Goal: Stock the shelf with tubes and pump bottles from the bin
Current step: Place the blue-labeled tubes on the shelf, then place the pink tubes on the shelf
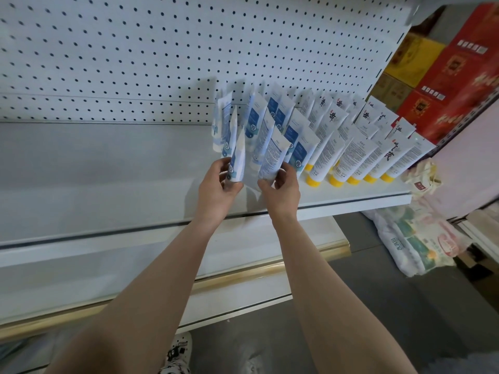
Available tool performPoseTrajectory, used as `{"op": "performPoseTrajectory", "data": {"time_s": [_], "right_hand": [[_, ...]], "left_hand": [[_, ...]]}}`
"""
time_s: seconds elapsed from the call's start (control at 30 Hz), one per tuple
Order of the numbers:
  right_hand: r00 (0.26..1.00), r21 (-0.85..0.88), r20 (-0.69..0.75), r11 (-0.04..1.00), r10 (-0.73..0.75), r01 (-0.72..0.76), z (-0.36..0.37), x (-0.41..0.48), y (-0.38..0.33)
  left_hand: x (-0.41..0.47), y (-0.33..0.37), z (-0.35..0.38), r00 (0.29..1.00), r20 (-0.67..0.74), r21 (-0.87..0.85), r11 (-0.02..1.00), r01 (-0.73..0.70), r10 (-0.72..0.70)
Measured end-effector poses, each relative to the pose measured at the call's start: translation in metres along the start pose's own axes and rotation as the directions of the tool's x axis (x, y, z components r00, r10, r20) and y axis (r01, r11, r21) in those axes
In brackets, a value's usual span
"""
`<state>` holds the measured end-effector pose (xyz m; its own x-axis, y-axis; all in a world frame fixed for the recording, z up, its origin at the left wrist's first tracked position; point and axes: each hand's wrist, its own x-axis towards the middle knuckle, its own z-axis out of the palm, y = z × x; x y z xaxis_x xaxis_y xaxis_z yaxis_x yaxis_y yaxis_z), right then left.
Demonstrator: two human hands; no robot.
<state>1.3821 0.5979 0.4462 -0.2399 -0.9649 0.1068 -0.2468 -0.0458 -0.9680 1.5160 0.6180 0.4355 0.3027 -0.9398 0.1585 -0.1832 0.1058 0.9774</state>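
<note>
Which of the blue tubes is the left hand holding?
The front tube turned edge-on; the left hand grips its lower end. The right hand holds the next tube.

White pegboard (135, 49), grey floor (351, 333)

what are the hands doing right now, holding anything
left hand: grips a blue-and-white tube by its lower end.
right hand: grips a text-covered tube by its lower end.

Head camera, downward, near shelf (108, 171)
</note>
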Motion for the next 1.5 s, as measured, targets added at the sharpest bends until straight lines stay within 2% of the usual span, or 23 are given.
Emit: {"op": "performPoseTrajectory", "data": {"time_s": [0.2,0.43,0.7,0.8,1.1,1.27,1.5], "right_hand": [[0.996,0.003,0.010,0.996,0.087,-0.088,-0.014,-0.021,0.002],[0.998,0.008,0.046,0.999,0.040,-0.040,-0.027,-0.056,0.007],[0.991,0.074,0.133,0.997,-0.008,-0.002,-0.009,-0.114,0.010],[0.982,0.091,0.187,0.996,-0.011,-0.006,0.006,-0.139,0.012],[0.913,0.045,0.406,0.999,-0.040,0.024,0.065,-0.219,0.004],[0.856,0.026,0.513,0.998,-0.065,0.060,0.114,-0.283,-0.006],[0.757,0.009,0.649,0.996,-0.074,0.090,0.188,-0.383,-0.011]], "left_hand": [[-0.018,-0.003,-0.005,0.997,-0.069,0.028,0.999,0.023,-0.021],[-0.064,0.003,-0.015,0.991,-0.126,-0.011,0.999,0.036,-0.037],[-0.123,0.003,-0.057,0.976,-0.217,0.091,0.996,0.007,0.013],[-0.143,0.000,-0.080,0.965,-0.261,0.111,0.993,0.038,-0.007],[-0.196,-0.013,-0.166,0.912,-0.403,0.128,0.982,0.142,-0.079],[-0.234,-0.024,-0.237,0.881,-0.463,0.149,0.971,0.189,-0.101],[-0.291,-0.053,-0.347,0.823,-0.539,0.084,0.962,0.261,-0.176]]}}
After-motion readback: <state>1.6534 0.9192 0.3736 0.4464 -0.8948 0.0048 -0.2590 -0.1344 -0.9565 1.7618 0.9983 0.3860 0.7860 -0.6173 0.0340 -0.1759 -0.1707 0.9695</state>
